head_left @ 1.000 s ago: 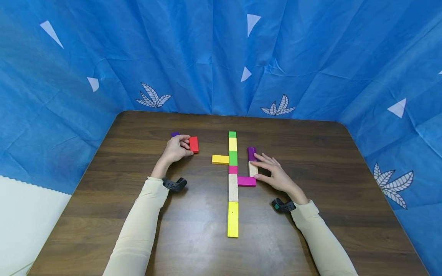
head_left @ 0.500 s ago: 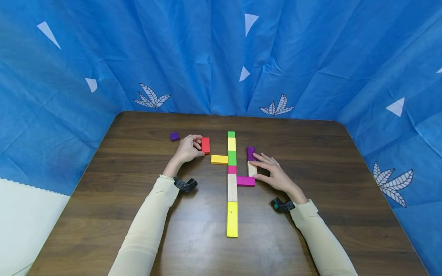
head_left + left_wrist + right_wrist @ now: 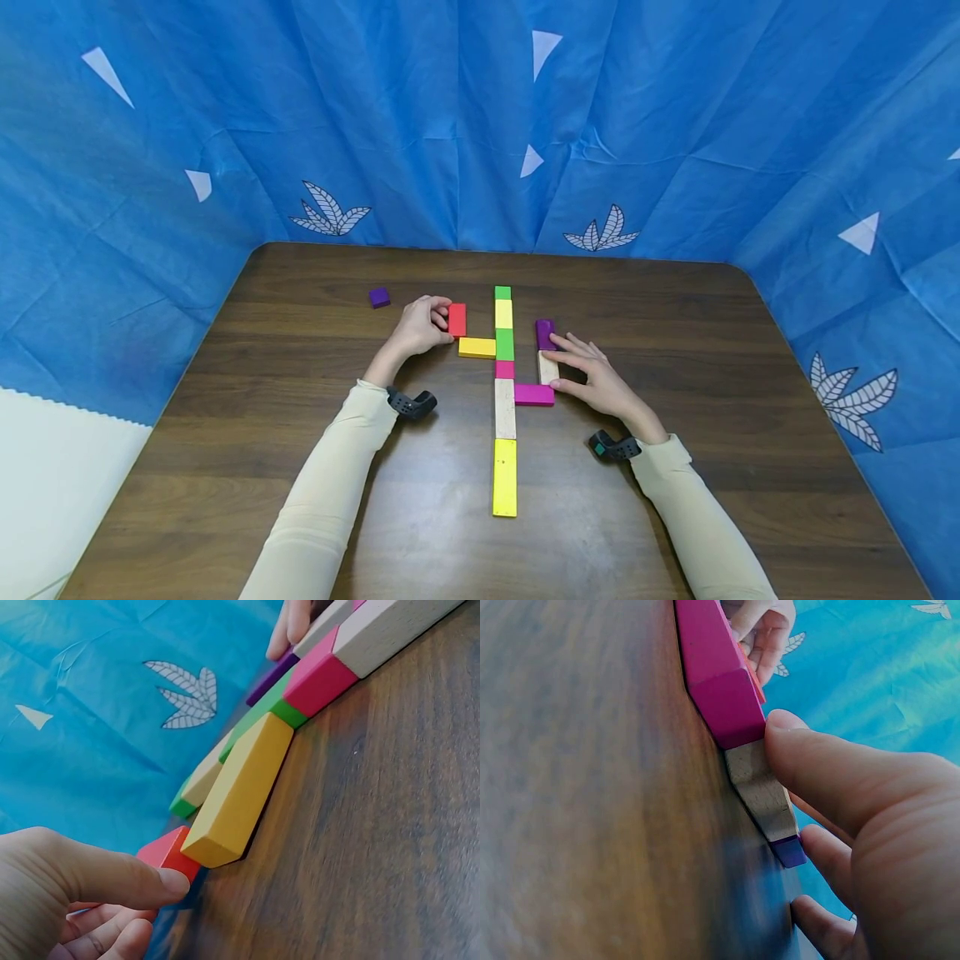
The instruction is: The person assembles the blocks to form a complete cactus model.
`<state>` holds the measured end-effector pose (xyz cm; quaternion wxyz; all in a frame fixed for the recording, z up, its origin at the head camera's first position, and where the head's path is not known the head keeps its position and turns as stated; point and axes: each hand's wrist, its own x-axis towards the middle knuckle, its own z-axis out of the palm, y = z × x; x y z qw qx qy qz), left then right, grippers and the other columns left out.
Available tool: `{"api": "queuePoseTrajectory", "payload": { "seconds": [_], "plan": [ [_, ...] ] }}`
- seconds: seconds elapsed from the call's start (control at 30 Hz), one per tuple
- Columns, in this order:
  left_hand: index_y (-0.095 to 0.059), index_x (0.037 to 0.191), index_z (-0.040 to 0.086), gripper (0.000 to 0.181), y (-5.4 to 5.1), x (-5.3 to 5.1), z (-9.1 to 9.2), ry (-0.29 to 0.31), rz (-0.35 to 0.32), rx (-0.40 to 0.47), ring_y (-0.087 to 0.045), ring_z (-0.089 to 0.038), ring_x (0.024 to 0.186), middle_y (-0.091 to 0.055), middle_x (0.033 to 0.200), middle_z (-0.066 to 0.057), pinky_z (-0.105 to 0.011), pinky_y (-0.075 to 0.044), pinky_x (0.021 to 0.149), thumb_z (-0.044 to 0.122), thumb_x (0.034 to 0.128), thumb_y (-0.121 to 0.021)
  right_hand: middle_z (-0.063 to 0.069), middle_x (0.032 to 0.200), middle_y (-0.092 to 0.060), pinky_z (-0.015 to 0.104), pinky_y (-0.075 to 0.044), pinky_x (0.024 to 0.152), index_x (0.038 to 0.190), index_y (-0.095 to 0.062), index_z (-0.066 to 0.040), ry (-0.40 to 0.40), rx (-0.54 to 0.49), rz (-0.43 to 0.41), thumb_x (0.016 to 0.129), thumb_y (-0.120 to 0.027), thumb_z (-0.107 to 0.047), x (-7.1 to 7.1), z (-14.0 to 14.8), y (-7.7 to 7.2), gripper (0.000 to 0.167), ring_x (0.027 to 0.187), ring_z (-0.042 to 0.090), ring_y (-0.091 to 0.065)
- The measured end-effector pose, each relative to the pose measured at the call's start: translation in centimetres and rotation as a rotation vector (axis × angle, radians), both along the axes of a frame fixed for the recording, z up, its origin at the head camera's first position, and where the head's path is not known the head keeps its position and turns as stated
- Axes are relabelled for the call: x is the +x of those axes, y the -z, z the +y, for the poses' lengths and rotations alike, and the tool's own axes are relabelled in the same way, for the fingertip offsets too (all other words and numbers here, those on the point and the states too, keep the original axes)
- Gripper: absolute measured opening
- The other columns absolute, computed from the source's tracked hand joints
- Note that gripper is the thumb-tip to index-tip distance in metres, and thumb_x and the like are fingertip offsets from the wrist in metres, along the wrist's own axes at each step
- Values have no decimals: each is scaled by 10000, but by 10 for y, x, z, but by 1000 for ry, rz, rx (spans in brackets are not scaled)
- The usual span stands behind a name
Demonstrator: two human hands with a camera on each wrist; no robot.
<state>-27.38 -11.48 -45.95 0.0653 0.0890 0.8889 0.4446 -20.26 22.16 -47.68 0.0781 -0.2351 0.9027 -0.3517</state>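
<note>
My left hand (image 3: 422, 323) pinches a red block (image 3: 457, 320) between thumb and fingers. The block's near end meets the outer end of an orange-yellow block (image 3: 477, 347); in the left wrist view the thumb lies along the red block's side. My right hand (image 3: 598, 379), fingers extended, rests against a pale wooden block (image 3: 759, 787) and a purple block (image 3: 544, 333) lined up end to end. Its thumb touches near where the pale block joins a magenta block (image 3: 534, 395). The fingers partly cover the pale block in the head view.
A central column runs away from me: a long yellow block (image 3: 505, 477), a whitish block (image 3: 505, 408), a pink one (image 3: 505, 369), then green and light yellow ones. A small purple block (image 3: 379, 297) lies apart at the back left. A blue curtain (image 3: 420, 125) hangs behind the table.
My left hand has carried the red block rightward, then slightly nearer, to the end of the orange-yellow block. The small purple block has come out from behind it. My right hand stays put.
</note>
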Motion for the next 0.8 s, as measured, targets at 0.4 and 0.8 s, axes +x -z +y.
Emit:
{"api": "queuePoseTrajectory", "payload": {
  "seconds": [0.4,0.8],
  "plan": [
    [-548,1315,-51,643,1,-2,6,45,-37,-2,-604,-220,879,-577,1085,-152,-323,-531,815,-49,721,-795,92,1575,-356,657,-15,1168,1398,-557,-175,6,0,1,902,-695,-284,1,0,-1,526,1497,375,-169],
    [-540,1329,-56,646,3,-6,6,86,-65,-3,-599,-232,903,-573,1087,-151,-338,-516,848,-35,730,-783,86,1573,-361,653,-15,1171,1398,-558,-186,18,5,-5,900,-696,-294,0,-1,0,528,1498,366,-170]
  ]
}}
